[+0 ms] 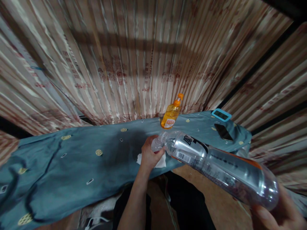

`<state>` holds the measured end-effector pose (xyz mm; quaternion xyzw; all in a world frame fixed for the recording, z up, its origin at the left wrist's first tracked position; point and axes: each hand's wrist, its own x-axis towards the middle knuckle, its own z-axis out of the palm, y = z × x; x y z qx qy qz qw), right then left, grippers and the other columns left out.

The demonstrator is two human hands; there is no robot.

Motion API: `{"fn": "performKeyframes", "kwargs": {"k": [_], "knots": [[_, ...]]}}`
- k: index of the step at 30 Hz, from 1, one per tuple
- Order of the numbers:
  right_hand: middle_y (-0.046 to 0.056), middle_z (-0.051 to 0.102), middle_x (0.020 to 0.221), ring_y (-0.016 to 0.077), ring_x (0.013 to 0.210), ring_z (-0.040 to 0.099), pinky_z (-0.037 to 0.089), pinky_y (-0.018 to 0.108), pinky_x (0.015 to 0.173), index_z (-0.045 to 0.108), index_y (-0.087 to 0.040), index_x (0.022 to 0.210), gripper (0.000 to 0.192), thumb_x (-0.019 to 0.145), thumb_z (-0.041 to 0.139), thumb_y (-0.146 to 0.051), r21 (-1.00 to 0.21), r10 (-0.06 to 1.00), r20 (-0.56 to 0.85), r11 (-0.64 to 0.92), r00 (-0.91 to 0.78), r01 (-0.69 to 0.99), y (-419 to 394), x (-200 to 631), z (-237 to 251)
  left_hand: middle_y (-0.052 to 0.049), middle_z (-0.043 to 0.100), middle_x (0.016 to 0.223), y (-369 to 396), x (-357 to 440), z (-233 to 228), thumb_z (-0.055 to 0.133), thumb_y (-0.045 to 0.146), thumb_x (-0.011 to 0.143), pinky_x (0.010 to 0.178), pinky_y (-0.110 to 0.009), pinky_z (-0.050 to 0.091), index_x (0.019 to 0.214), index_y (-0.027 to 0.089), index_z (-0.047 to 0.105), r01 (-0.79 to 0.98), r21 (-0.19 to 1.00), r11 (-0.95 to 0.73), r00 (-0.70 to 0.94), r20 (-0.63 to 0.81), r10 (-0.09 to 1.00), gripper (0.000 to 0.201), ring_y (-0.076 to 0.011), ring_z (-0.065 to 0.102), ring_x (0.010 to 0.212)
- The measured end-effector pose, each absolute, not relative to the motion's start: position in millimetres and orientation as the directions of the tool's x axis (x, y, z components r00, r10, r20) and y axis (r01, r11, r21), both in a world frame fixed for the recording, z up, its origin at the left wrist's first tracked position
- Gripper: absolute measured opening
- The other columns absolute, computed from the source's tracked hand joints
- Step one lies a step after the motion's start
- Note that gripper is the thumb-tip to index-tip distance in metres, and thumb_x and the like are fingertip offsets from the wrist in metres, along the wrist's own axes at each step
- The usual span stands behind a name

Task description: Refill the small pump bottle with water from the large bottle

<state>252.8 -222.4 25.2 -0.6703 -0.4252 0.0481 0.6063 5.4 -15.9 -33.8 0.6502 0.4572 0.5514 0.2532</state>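
Observation:
A large clear plastic bottle (216, 164) with a printed label lies tilted across the lower right of the head view, its neck pointing left. My right hand (278, 217) holds the bottle by its base at the bottom right corner. My left hand (150, 155) is closed around the bottle's neck and cap. A white cloth or tissue (161, 162) lies on the table under that hand; whether my fingers hold it I cannot tell.
The table wears a blue-grey patterned cloth (79, 159). An orange pump bottle (171, 115) stands at the back edge. A dark phone (223, 131) and a small teal-framed device (221, 114) lie at the right end. Striped curtains (134, 57) hang behind.

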Motion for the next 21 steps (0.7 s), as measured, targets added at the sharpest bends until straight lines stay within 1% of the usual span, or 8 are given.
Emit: {"fn": "performKeyframes", "kwargs": {"k": [2,6,11,13,15,19,21], "knots": [[0.012,0.057,0.148,0.0387,0.138,0.051,0.036,0.052,0.120,0.061,-0.021,0.143,0.074,0.078,0.081,-0.050,-0.888,0.633,0.406,0.104,0.660,0.447,-223.1,252.0,25.1,-0.007,0.076,0.102,-15.8,5.5,-33.6,0.080,0.032,0.073,0.088,-0.040,0.061,0.109,0.020,0.068,0.303,0.826,-0.475,-0.029,0.507,0.862,0.040,-0.0253,0.074,0.093],[0.010,0.060,0.145,0.0369,0.137,0.051,0.037,0.048,0.119,0.062,-0.021,0.142,0.073,0.078,0.080,-0.050,-0.897,0.640,0.402,0.132,0.655,0.421,-222.4,248.6,27.6,-0.007,0.076,0.101,-15.6,5.7,-33.5,0.079,0.032,0.074,0.088,-0.040,0.061,0.108,0.019,0.068,0.290,0.823,-0.488,-0.033,0.518,0.855,0.038,-0.0251,0.074,0.093],[0.010,0.062,0.143,0.0399,0.139,0.048,0.030,0.055,0.122,0.062,-0.022,0.141,0.076,0.074,0.083,-0.051,-0.907,0.636,0.384,0.124,0.670,0.402,-220.6,244.4,32.2,-0.007,0.077,0.104,-15.1,5.2,-34.9,0.081,0.034,0.072,0.091,-0.041,0.060,0.110,0.020,0.068,0.306,0.841,-0.446,-0.027,0.476,0.879,0.042,-0.0260,0.074,0.096],[0.011,0.061,0.145,0.0396,0.140,0.048,0.029,0.056,0.122,0.061,-0.022,0.143,0.077,0.074,0.083,-0.050,-0.907,0.638,0.383,0.124,0.668,0.402,-220.6,243.5,32.9,-0.008,0.077,0.105,-15.0,4.9,-35.2,0.080,0.035,0.073,0.091,-0.041,0.060,0.110,0.020,0.068,0.305,0.841,-0.446,-0.025,0.475,0.880,0.042,-0.0262,0.074,0.096],[0.010,0.060,0.146,0.0382,0.140,0.048,0.030,0.054,0.122,0.061,-0.022,0.143,0.075,0.076,0.082,-0.050,-0.909,0.641,0.380,0.124,0.667,0.398,-221.1,243.7,32.8,-0.008,0.077,0.105,-15.0,4.7,-34.8,0.079,0.035,0.073,0.091,-0.041,0.060,0.110,0.019,0.068,0.302,0.838,-0.455,-0.020,0.482,0.876,0.041,-0.0263,0.074,0.096],[0.010,0.062,0.144,0.0357,0.136,0.052,0.036,0.047,0.118,0.062,-0.021,0.142,0.074,0.077,0.082,-0.050,-0.885,0.642,0.420,0.135,0.641,0.445,-221.9,246.6,31.6,-0.008,0.077,0.104,-15.4,5.0,-33.2,0.078,0.035,0.074,0.090,-0.040,0.060,0.109,0.019,0.068,0.307,0.836,-0.455,-0.019,0.484,0.875,0.040,-0.0261,0.074,0.096],[0.010,0.061,0.145,0.0349,0.137,0.052,0.036,0.046,0.119,0.060,-0.020,0.143,0.074,0.078,0.081,-0.050,-0.883,0.649,0.423,0.138,0.632,0.449,-221.5,247.0,31.3,-0.008,0.077,0.104,-15.6,5.3,-32.7,0.078,0.035,0.074,0.090,-0.041,0.060,0.109,0.020,0.068,0.304,0.836,-0.456,-0.023,0.485,0.874,0.040,-0.0259,0.074,0.096]]}}
